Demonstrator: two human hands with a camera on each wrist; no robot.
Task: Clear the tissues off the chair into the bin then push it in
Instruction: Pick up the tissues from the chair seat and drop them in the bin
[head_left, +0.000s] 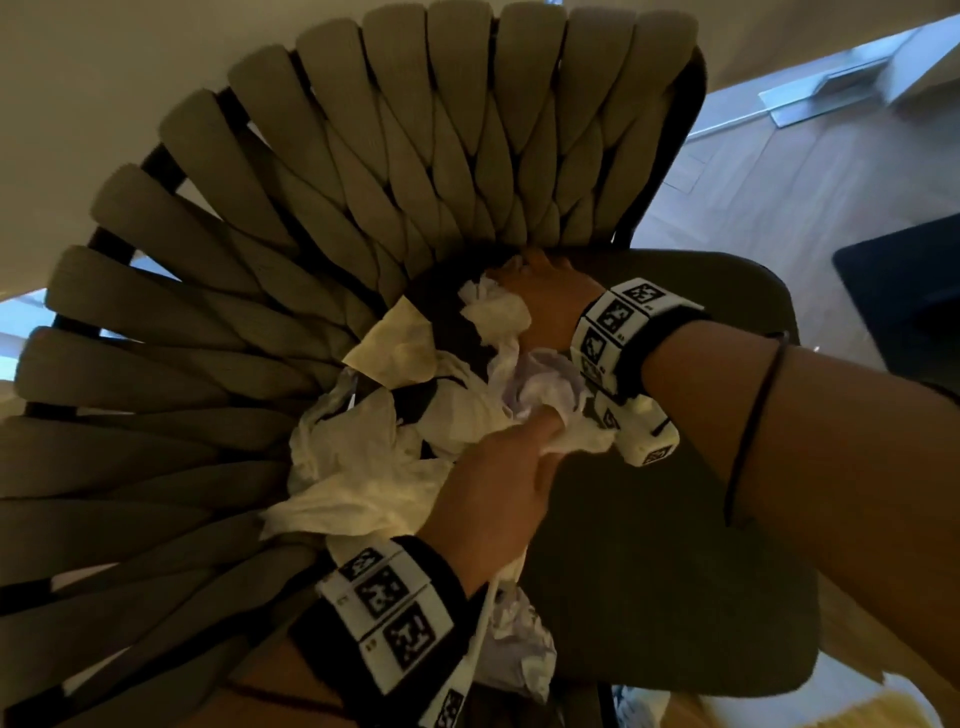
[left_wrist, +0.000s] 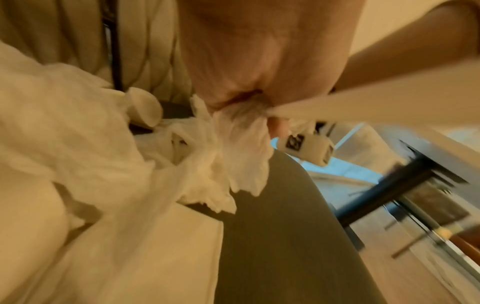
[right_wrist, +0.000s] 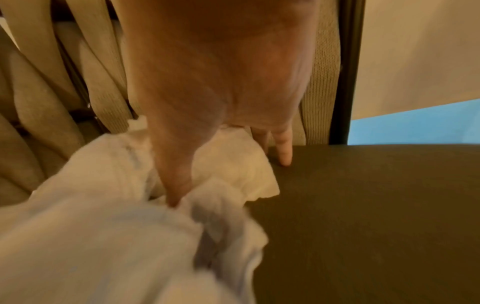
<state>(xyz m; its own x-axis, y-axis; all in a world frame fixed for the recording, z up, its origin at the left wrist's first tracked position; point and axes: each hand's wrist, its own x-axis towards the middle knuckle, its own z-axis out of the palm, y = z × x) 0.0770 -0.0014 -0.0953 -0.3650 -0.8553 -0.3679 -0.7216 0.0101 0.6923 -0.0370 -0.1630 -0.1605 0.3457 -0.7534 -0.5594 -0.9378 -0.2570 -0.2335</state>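
Where the dark seat cushion (head_left: 675, 519) meets the woven backrest (head_left: 322, 171) of the chair, a heap of crumpled white tissues (head_left: 363, 467) is spread, lying on the seat and pressed against the lower straps of the back. One flatter, yellowish sheet (head_left: 397, 348) is seen at the far edge of the heap, close to the straps. A wad of tissue (left_wrist: 241, 144) is pinched between the thumb and curled fingers of the left hand (head_left: 498, 483), and more crumpled tissue is seen beneath that wrist at the near edge of the seat. The right hand (head_left: 550, 306) is set at the back of the seat, its fingers pointed down; one fingertip (right_wrist: 285, 158) is seen touching the cushion beside a tissue (right_wrist: 244, 170), and another tissue is touched by the thumb. Whether anything is actually gripped by this hand cannot be told, since its other fingers are hidden. Marker-printed bands (head_left: 395, 608) are worn on both wrists, and a thin dark band (head_left: 753, 426) is seen on the right forearm. Beyond the chair, a wooden floor (head_left: 769, 171) and a dark mat (head_left: 904, 291) are visible. No bin can be made out.
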